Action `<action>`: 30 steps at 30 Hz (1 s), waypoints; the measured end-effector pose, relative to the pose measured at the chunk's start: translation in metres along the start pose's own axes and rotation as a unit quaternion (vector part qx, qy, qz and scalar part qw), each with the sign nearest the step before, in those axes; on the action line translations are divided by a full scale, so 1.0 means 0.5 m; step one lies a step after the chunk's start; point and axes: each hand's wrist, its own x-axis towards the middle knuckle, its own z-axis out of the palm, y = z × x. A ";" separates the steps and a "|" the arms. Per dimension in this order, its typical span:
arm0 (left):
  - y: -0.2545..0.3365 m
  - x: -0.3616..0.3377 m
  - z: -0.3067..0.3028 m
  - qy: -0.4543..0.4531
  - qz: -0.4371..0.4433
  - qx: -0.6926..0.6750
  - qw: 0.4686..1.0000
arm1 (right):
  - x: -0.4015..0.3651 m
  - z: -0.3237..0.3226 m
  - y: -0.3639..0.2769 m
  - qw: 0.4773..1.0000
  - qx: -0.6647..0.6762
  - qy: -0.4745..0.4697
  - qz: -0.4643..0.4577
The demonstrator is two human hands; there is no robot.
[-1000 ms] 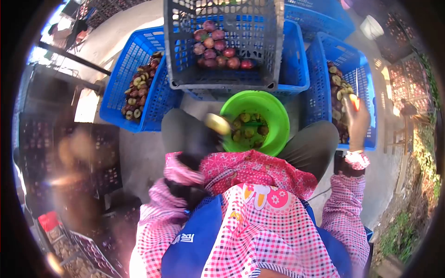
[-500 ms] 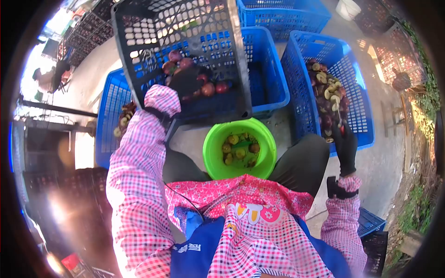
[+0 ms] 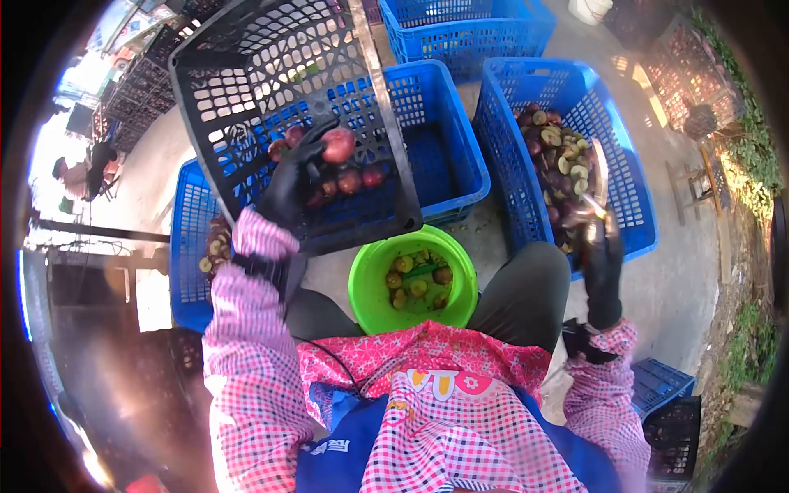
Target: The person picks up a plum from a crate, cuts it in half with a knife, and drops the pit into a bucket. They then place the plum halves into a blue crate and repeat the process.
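Observation:
My left hand [image 3: 292, 177], in a black glove, is closed on a round purple-red fruit [image 3: 338, 145] inside the tilted black crate [image 3: 394, 123]. More such fruits [image 3: 349, 180] lie beside it in that crate. My right hand [image 3: 602, 271], also in a black glove, grips a knife [image 3: 602, 168] whose shiny blade points upward and is smeared by motion. That hand is at the near right end of the blue crate [image 3: 645, 215], which holds whole fruits and pale cut pieces [image 3: 567, 156]. Between my knees stands a green bucket [image 3: 357, 283] with several brownish-yellow pieces in it.
A blue crate [image 3: 472, 168] stands under and behind the black one. Another blue crate [image 3: 187, 238], holding cut pieces, is at the left. Farther back are a blue crate [image 3: 468, 37] and a white bucket [image 3: 589, 10]. A person [image 3: 78, 177] sits at the far left.
My left hand has lifted a fruit up from the others in the black crate. The knife in my right hand has turned, and the view has shifted slightly.

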 end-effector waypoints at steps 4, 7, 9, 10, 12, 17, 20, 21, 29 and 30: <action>-0.105 -0.195 0.077 -0.055 0.059 -0.233 0.969 | -0.027 0.117 -0.140 0.698 0.643 -0.223 0.224; -0.198 -0.309 0.166 -0.012 0.043 -0.246 0.968 | -0.047 0.159 -0.286 0.659 0.598 -0.259 0.376; -0.259 -0.345 0.177 -0.030 0.031 -0.232 0.972 | -0.091 0.176 -0.307 0.655 0.579 -0.294 0.386; -0.278 -0.357 0.181 -0.025 0.025 -0.229 0.973 | -0.103 0.179 -0.319 0.671 0.561 -0.283 0.394; -0.289 -0.367 0.192 0.017 0.014 -0.238 0.971 | -0.121 0.176 -0.314 0.674 0.551 -0.314 0.380; -0.265 -0.403 0.225 0.076 -0.001 -0.309 0.948 | -0.148 0.159 -0.317 0.871 0.309 -0.331 0.189; -0.298 -0.410 0.191 -0.023 0.031 -0.277 0.960 | -0.151 0.148 -0.333 0.922 0.234 -0.296 0.091; -0.296 -0.411 0.194 -0.013 0.024 -0.266 0.964 | -0.154 0.150 -0.329 0.923 0.241 -0.286 0.094; -0.303 -0.427 0.200 0.018 0.019 -0.209 0.977 | -0.153 0.138 -0.362 0.946 0.194 -0.261 0.011; -0.303 -0.428 0.201 0.031 0.020 -0.194 0.980 | -0.154 0.140 -0.361 0.947 0.180 -0.266 0.014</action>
